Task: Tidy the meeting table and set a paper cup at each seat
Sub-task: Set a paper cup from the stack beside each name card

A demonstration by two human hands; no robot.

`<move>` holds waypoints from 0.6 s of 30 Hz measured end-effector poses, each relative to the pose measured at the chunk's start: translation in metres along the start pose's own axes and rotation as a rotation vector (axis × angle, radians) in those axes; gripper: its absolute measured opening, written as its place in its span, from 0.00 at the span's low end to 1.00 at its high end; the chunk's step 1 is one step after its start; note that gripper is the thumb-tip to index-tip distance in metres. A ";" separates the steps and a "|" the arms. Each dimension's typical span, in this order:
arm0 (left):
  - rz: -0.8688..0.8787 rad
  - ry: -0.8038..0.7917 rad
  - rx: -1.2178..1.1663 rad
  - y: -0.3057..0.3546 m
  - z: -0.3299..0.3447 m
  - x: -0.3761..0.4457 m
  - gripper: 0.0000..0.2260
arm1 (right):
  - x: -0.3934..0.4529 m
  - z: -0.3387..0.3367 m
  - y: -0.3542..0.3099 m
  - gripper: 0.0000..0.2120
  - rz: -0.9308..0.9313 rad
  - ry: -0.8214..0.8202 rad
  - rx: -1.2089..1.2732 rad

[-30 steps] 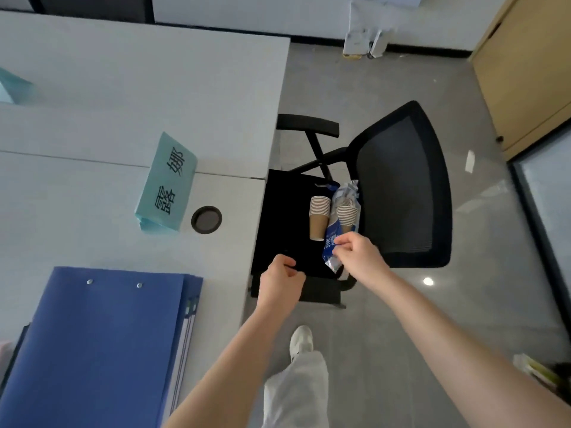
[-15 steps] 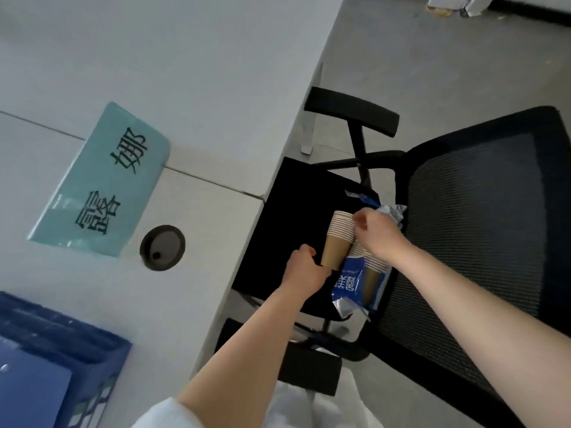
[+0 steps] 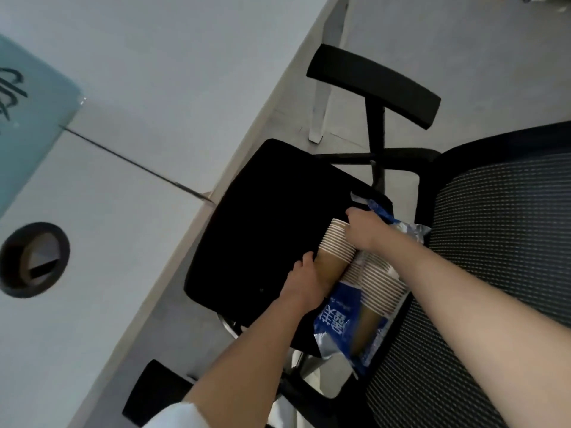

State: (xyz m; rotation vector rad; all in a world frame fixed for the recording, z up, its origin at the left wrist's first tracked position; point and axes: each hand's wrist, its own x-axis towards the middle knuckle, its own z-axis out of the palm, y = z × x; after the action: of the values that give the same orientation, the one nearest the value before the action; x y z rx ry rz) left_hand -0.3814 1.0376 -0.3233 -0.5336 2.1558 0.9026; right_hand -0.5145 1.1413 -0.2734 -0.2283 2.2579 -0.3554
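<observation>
A stack of brown paper cups (image 3: pixel 335 251) lies on the black seat of an office chair (image 3: pixel 262 230). My left hand (image 3: pixel 304 284) grips the stack's lower end. My right hand (image 3: pixel 363 230) holds the stack's rim end, fingers curled over the top cups. Beside it lies a blue and silver plastic bag (image 3: pixel 336 322) with a second stack of cups (image 3: pixel 375 285) partly inside. The white meeting table (image 3: pixel 129 211) stretches to the left.
A teal name card (image 3: pixel 27 118) stands on the table's left edge of view, near a round cable grommet (image 3: pixel 34 259). The chair's mesh back (image 3: pixel 494 242) fills the right, with black armrests (image 3: pixel 374 84) at top and bottom. Grey floor lies beyond.
The camera has moved closer to the chair. My left hand went from beside the stack to gripping its lower end; my right hand stays at the rim end.
</observation>
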 end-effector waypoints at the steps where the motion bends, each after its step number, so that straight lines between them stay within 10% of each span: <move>1: 0.015 -0.001 -0.025 0.001 0.002 0.001 0.41 | 0.002 0.003 0.001 0.05 -0.001 -0.013 -0.021; 18: 0.296 -0.040 -0.019 0.015 -0.081 -0.120 0.52 | -0.111 -0.058 -0.034 0.11 -0.132 0.013 0.072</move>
State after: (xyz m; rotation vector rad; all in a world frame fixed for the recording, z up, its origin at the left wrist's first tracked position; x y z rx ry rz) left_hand -0.3501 0.9988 -0.1865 -0.2045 2.2274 1.0828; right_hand -0.4850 1.1506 -0.1477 -0.3395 2.2441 -0.5086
